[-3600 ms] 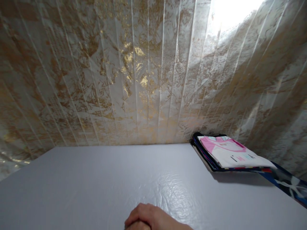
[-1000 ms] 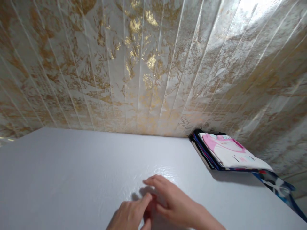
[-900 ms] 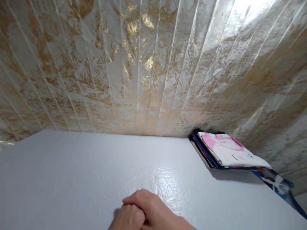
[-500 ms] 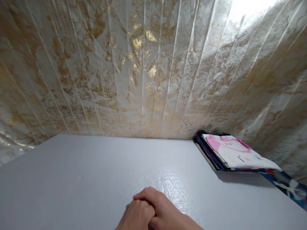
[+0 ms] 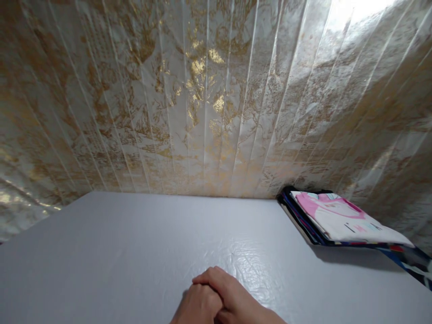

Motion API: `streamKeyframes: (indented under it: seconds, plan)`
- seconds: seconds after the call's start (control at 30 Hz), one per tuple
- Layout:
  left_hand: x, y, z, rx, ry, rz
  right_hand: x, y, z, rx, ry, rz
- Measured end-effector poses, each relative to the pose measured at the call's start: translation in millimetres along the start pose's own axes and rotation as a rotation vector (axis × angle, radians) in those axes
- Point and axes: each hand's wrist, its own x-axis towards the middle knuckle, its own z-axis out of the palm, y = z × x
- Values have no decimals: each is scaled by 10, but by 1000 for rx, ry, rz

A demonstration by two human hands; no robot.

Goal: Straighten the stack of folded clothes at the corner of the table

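Note:
Both hands are clasped together at the bottom centre of the view, over the white table (image 5: 135, 252). My left hand (image 5: 199, 302) is closed in a loose fist, partly covered by the other hand. My right hand (image 5: 232, 292) wraps over it, its fingers curled round the left knuckles. No object shows between them. At the right back of the table lies a stack of folded clothes (image 5: 347, 220), with a white and pink printed shirt on top and darker cloth beneath.
A shiny gold and silver patterned curtain (image 5: 202, 112) hangs behind the table's back edge. From the clothes stack, a blue and dark patterned cloth (image 5: 415, 265) trails toward the right edge.
The whole view has shifted slightly, so table, clothes stack and hands appear a little further right. The hands stay clasped in the same way.

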Motion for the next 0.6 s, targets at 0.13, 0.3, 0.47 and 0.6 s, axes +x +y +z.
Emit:
streamKeyframes:
  seconds: [0.13, 0.3, 0.47, 0.6]
  plan:
    - [24, -27, 51, 8, -12, 5, 12, 2, 5, -19, -15, -34]
    - [80, 9, -19, -1, -36, -13, 5, -59, -83, -39, -18, -121]
    - [-116, -12, -722, -87, -138, -98, 120, 215, -537, -123, 202, -190]
    - [-422, -138, -1284, -196, -81, -3, 154, 509, -896, -48, 497, -43]
